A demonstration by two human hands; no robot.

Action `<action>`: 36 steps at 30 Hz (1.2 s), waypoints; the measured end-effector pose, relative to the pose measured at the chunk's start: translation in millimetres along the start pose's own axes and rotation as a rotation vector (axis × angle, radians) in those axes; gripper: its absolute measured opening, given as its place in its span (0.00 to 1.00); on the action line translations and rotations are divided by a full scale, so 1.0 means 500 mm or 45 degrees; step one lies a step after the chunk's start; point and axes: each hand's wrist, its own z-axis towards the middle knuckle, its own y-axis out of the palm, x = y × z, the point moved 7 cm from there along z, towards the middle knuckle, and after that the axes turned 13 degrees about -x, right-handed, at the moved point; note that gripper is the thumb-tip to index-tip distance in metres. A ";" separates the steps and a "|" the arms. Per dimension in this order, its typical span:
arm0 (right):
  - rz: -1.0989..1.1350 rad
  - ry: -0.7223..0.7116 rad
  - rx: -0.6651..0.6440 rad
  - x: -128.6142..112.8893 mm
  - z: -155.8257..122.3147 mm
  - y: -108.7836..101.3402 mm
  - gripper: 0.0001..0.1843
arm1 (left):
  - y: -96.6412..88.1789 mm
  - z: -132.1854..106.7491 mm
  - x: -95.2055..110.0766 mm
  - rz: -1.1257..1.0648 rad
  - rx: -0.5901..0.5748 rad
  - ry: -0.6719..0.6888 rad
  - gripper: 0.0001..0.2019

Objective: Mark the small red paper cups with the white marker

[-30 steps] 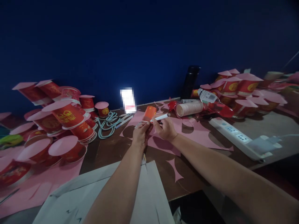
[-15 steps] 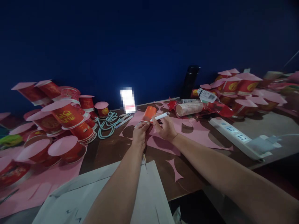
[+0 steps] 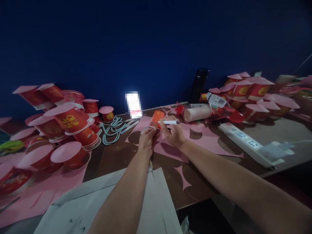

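My left hand (image 3: pixel 147 140) is closed round the rim of an orange-red paper cup (image 3: pixel 156 117), held tilted above the pink paper sheet (image 3: pixel 209 139) on the brown table (image 3: pixel 114 156). My right hand (image 3: pixel 173 134) grips a white pen (image 3: pixel 169 122) lying almost level, its tip touching the cup near the rim. Both hands meet at the middle of the table, over round holes cut in the pink sheet.
Piles of red paper cups with pink lids (image 3: pixel 65 123) stand at left, with more such cups (image 3: pixel 253 91) at right. Also there: a sleeve of stacked cups (image 3: pixel 198 113), a white power strip (image 3: pixel 246 143), teal cords (image 3: pixel 112 128), a black bottle (image 3: pixel 198 85) and a white board (image 3: pixel 107 208).
The pen in my right hand has swung from slanting upward to nearly level, and the hand has shifted slightly toward the cup. My left hand and the cup have barely moved.
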 end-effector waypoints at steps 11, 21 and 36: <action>-0.020 0.013 0.047 0.005 -0.003 0.000 0.10 | -0.005 -0.003 0.000 -0.067 0.077 -0.027 0.04; -0.094 -0.032 0.043 0.001 -0.002 0.005 0.07 | -0.006 0.002 -0.006 -0.050 0.007 -0.027 0.07; -0.143 0.015 -0.034 0.000 -0.003 0.013 0.10 | -0.006 0.002 -0.006 -0.048 0.041 -0.045 0.07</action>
